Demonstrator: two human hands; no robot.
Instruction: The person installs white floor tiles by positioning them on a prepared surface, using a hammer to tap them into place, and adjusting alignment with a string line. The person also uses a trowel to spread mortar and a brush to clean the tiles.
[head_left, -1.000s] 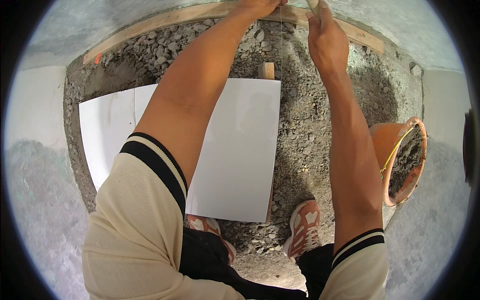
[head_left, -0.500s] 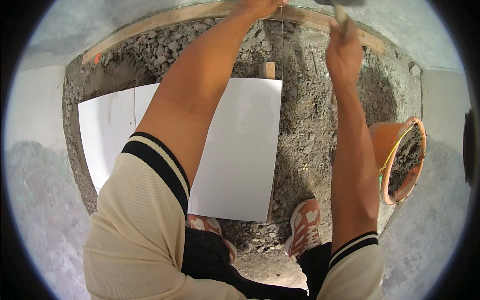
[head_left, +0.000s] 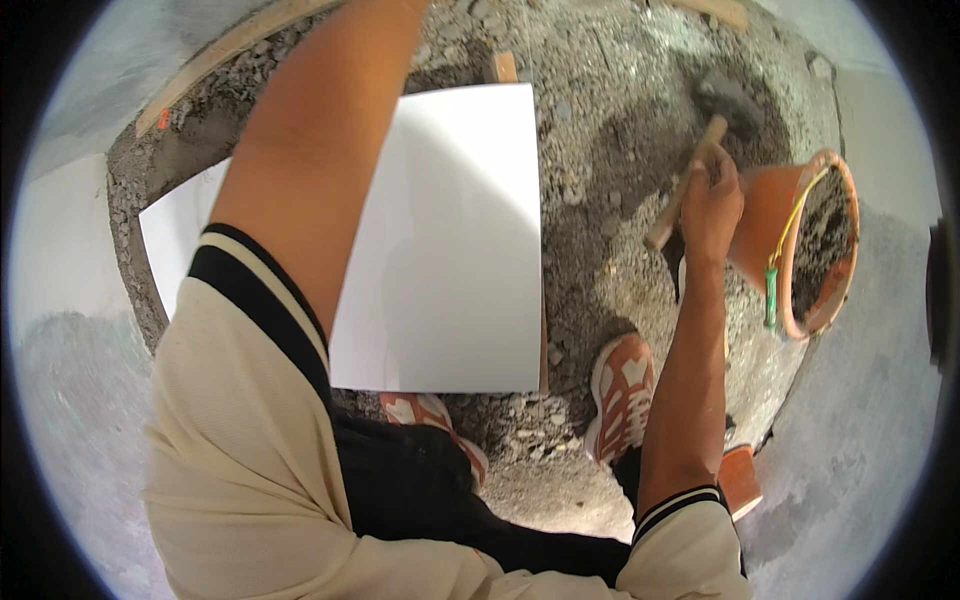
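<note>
My right hand (head_left: 713, 205) is closed around the wooden handle of a hammer (head_left: 688, 190), near its middle. The hammer's dark, blocky head (head_left: 728, 103) is low over or on the gravelly ground; contact cannot be made out. Just left of the hand is an orange bucket's wall, on the hand's right side: the bucket (head_left: 765, 215) lies tilted with dark soil or mortar inside. My left forearm (head_left: 320, 130) reaches over a white board (head_left: 450, 250) and leaves at the top edge, so the left hand is out of sight. Partly behind my right wrist is a dark and pale object I cannot make out.
Wooden boards (head_left: 225, 58) run along the far wall, and a small wood block (head_left: 503, 68) stands behind the white board. Rubble and gravel (head_left: 590, 150) cover the ground. A reddish brick-like block (head_left: 738, 482) lies by the right wall. My shoes (head_left: 622, 395) stand at the near side.
My right hand has come down and nearer with the hammer, from the far wooden board to beside the bucket. The left hand has left the view at the top. The whole view has shifted.
</note>
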